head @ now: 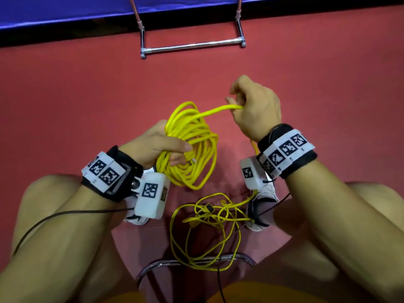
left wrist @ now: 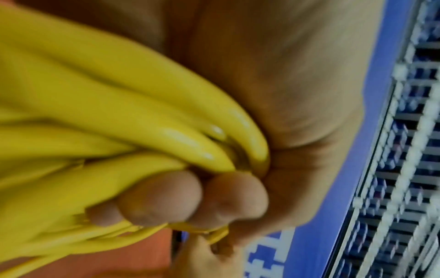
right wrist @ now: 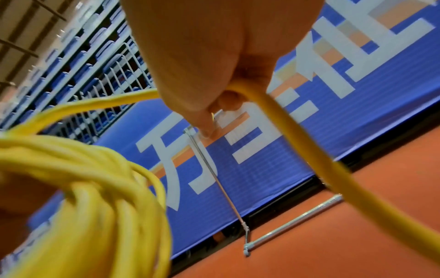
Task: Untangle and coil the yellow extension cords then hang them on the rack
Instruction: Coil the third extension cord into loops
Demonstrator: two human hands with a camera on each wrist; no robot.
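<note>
In the left wrist view we see little beyond blurred yellow strands and three fingertips (left wrist: pixel 161 199) curled over them; the rest of the coil runs off the frame. From the head view, our left hand (head: pixel 153 145) grips the coiled bundle of yellow cord (head: pixel 192 145), fingers wrapped round several loops. Our right hand (head: pixel 253 108) is closed on a single strand (head: pixel 216 110) that leads from the coil, passes through the fist and drops behind the wrist; the right wrist view shows it (right wrist: pixel 297 135) emerging between the fingers. The looser tangle of cord (head: pixel 209 224) lies on the floor between our shoes, partly over a metal chair frame (head: pixel 192 262); a small dark piece in it is too small to identify. Large white characters on the blue banner (right wrist: pixel 273 150) are cut off and we cannot read them whole. The floor (head: pixel 87 95) is red-orange. The chrome rack (head: pixel 192 46) hangs at the banner's foot, well apart from both hands. Blue stadium seats (right wrist: pixel 78 62) rise behind a railing.
</note>
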